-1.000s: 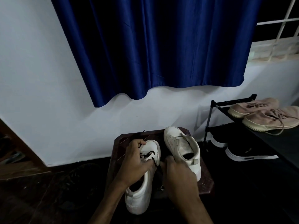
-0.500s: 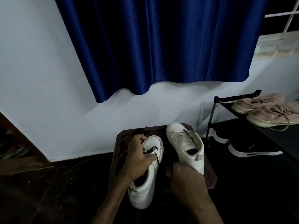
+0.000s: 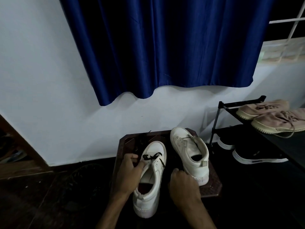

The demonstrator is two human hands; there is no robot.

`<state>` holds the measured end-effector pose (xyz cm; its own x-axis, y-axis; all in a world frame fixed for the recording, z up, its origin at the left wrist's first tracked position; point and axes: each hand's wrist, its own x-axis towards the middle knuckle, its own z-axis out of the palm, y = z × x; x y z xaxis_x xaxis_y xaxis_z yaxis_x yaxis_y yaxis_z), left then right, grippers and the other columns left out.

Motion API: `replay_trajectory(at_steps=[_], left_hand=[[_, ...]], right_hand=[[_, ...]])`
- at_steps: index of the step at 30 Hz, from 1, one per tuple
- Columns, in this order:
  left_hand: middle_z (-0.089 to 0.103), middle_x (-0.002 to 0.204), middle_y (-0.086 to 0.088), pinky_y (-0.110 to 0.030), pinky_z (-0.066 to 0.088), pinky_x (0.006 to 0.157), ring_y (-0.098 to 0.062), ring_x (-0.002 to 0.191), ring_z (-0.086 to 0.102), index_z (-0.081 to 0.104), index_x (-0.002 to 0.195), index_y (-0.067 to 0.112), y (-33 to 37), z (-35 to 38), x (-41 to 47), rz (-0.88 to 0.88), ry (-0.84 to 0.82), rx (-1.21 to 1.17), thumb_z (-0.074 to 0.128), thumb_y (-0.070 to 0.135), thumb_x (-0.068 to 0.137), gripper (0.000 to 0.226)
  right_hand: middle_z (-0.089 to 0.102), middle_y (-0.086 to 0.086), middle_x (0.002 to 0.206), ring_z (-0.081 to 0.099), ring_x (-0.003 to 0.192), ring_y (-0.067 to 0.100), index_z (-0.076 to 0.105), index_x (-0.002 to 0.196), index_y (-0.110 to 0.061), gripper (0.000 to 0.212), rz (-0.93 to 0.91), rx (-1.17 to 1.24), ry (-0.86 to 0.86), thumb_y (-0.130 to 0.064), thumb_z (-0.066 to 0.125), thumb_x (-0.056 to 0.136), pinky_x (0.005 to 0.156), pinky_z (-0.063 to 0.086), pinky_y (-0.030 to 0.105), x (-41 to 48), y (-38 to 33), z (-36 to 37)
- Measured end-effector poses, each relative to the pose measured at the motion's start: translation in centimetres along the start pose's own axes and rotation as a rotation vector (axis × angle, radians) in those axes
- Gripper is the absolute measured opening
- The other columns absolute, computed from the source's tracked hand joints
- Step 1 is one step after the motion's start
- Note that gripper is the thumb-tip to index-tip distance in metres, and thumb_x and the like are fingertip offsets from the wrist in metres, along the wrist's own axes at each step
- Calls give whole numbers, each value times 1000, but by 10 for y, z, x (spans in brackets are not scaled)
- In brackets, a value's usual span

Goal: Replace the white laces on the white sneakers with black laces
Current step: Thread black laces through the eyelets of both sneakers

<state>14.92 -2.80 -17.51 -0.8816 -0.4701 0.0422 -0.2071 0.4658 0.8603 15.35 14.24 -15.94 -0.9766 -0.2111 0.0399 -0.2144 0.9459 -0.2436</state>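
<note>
On the dark wooden stool (image 3: 212, 187) before us, we are gripping the nearer white sneaker (image 3: 151, 192) with our left hand (image 3: 130, 172), fingers curling round its side and thumb pressing by the eyelets. A black lace (image 3: 151, 157) is crossing the eyelets nearest the toe, one end trailing toward our right hand (image 3: 183, 184). That hand is curling just beside the second white sneaker (image 3: 189, 146). We cannot tell whether it is pinching that end. A loose black lace (image 3: 140, 141) is lying behind the toe.
</note>
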Motion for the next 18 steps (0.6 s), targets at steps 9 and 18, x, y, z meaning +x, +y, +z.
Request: replay_trajectory(at_steps=[9, 18], left_hand=[[73, 73, 8, -33, 54, 77, -9, 77, 68, 74, 72, 24, -2, -6, 5, -106, -74, -49, 72, 28, 84, 12], [69, 80, 7, -25, 48, 72, -8, 79, 63, 67, 81, 18, 0, -14, 7, 13, -125, 66, 64, 15, 91, 11]], right_hand=[[62, -1, 107, 62, 96, 23, 52, 107, -20, 20, -45, 339, 184, -35, 42, 99, 74, 46, 37, 19, -9, 2], [63, 2, 109, 61, 101, 27, 47, 106, -17, 15, -33, 290, 80, -28, 40, 97, 73, 41, 35, 17, 1, 6]])
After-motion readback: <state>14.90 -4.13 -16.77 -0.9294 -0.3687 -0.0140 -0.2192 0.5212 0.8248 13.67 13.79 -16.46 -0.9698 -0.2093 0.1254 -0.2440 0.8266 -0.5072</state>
